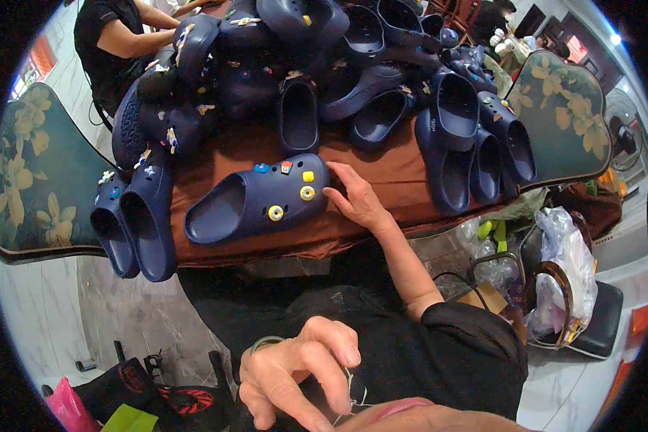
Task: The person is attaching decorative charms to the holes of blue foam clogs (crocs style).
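A dark blue clog [219,209] lies on the brown cloth in front of me, its toe pointing right. Colourful charms sit in its holes, among them a yellow square [309,176] and two round yellow-and-white ones. At the toe rests my right hand [358,198], fingers apart, thumb and fingertips at the clog's edge without gripping it. My left hand [302,371] is raised close to me, low in the picture, its fingers curled. Thin white strands [360,396] show at its fingertips; what they belong to is hidden.
A pile of dark blue clogs [252,86] covers the table's far side. More clogs stand left [147,223] and right [453,169] on the brown cloth [281,243]. Another person's arm [133,36] reaches in at far left. A chair with plastic bags [565,252] stands at right.
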Demonstrator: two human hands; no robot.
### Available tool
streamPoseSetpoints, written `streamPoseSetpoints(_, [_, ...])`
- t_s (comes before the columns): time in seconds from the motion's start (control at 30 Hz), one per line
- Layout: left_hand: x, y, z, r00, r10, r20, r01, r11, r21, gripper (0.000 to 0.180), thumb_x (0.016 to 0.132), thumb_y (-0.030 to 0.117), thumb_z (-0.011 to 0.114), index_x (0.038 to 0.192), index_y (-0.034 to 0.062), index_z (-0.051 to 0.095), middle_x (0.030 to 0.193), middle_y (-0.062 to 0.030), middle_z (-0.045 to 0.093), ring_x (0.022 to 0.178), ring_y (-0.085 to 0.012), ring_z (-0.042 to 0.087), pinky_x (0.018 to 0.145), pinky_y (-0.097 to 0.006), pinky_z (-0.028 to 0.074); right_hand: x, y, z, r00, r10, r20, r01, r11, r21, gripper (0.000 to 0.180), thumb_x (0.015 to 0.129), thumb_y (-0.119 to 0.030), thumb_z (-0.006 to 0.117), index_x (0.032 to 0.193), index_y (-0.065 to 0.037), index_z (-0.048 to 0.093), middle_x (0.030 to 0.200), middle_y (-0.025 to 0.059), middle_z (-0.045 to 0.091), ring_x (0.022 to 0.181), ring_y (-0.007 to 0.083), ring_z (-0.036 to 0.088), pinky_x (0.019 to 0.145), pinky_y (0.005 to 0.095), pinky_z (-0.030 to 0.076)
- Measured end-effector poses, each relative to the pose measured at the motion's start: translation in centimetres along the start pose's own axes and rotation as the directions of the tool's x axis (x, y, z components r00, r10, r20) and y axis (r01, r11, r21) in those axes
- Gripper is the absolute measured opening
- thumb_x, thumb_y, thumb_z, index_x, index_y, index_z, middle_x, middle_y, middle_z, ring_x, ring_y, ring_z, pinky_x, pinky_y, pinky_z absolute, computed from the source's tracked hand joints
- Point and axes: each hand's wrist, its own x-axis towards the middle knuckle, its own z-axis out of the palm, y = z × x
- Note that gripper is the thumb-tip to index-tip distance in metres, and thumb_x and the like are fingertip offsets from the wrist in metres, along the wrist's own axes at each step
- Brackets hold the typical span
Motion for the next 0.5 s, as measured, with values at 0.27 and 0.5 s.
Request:
streamPoseSetpoints(0.27, [-0.4, 0.2, 0.1, 1.0, 0.029, 0.004, -0.029, 0.996, 0.079, 0.041, 0.091, 0.051, 0.055, 0.086, 0.0148, 0.074, 0.101, -0.0046, 0.062, 0.116, -0.0246, 0.038, 0.087, -0.038, 0.031, -0.4, -0.4, 0.1, 1.0, 0.005, 0.0, -0.005, 1.0, 0.002, 0.05, 0.088, -0.021, 0.065, 0.129, 0.0, 0.046, 0.125, 0.0216, 0.053, 0.115, 0.0376, 0.054, 0.096, 0.041, 0.045])
streamPoseSetpoints(0.5, [-0.6, 2.2, -6.9, 0.764, 0.631, -0.134, 0.229, -0.071, 0.971, 0.023, 0.089, 0.011, 0.053, 0.07, -0.0013, 0.059, 0.089, -0.0116, 0.06, 0.093, -0.0291, 0.055, 0.099, -0.046, 0.036, -0.3, 0.9, 0.4, 0.999, 0.039, 0.001, -0.039, 0.999, -0.023, 0.047, 0.087, -0.019, 0.066, 0.127, -0.001, 0.049, 0.122, 0.0207, 0.056, 0.113, 0.0361, 0.056, 0.095, 0.0399, 0.046])
